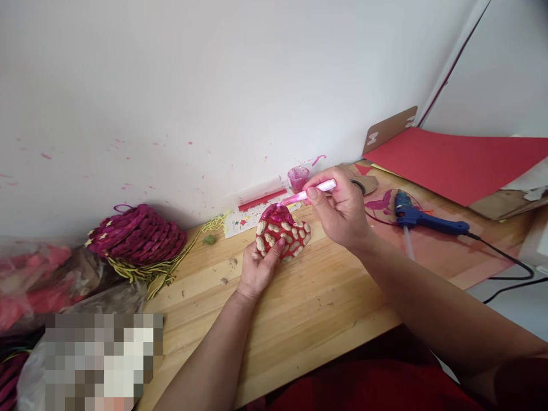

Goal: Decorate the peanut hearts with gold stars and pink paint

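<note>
My left hand (259,265) grips the lower left edge of a red disc covered with peanuts (286,233), its thumb lying on the front. The peanuts at the top of the disc are coated in wet magenta paint (276,214); the lower ones are bare tan. Between the fingers and thumb of my right hand (342,211) is a white-handled paintbrush (319,188). Its pink-smeared end touches the painted top of the disc. Just behind stands a small clear cup of pink paint (298,178) against the wall.
A stack of magenta painted pieces (139,234) with yellow yarn stands at left, beside plastic bags (34,274). To the right lie a blue glue gun (432,220) with its cord and red paper (458,162). A paint-speckled white wall (192,103) bounds the wooden table (299,319).
</note>
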### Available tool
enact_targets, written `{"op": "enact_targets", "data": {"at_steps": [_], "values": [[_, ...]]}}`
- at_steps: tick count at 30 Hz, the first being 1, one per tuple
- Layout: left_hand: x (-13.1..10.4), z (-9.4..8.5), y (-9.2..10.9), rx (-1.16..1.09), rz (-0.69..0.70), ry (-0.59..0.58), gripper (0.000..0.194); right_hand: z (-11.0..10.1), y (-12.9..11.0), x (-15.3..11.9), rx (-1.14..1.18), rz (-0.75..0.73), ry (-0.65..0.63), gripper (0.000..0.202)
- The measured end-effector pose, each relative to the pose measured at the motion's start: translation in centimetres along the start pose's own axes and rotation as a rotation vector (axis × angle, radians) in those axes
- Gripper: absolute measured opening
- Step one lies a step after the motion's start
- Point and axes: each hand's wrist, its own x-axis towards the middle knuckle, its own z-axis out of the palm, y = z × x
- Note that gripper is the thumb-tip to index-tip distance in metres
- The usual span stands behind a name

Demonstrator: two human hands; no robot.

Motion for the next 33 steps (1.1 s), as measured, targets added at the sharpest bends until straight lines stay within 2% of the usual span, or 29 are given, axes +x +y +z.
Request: {"op": "enact_targets", "data": {"at_steps": [4, 8, 12, 17, 24, 27, 33], "values": [[-0.04, -0.02, 0.00, 0.014, 0.012, -0.008, 0.034, 0.14, -0.06, -0.01, 0.049, -0.004, 0.006, 0.010], [-0.01, 0.07, 0.08, -0.012, 0.010, 0.016, 0.034, 0.15, -0.01, -0.08, -0.010, -0.036, -0.016, 0.008], [0.06, 0.05, 0.12, 0.006, 0.006, 0.021, 0.036, 0.08, -0.15, -0.13, -0.042, -0.066, 0.014, 0.007], [0.09, -0.08, -0.06, 0.000, 0.022, 0.029, 0.034, 0.18, -0.28, -0.22, 0.008, -0.038, -0.030, 0.009], [0.12, 0.05, 0.40, 0.012, 0.022, 0.046, 0.039, 0.06, -0.36, -0.19, 0.033, -0.027, 0.029, 0.010], [0.13, 0.02, 0.33, 0.039, 0.033, 0.057, 0.040, 0.06, -0.61, -0.11, 0.006, -0.071, 0.028, 0.010], [0.07, 0.07, 0.25, 0.055, 0.071, 0.019, 0.037, 0.16, -0.84, -0.13, -0.001, -0.103, 0.007, 0.009]]}}
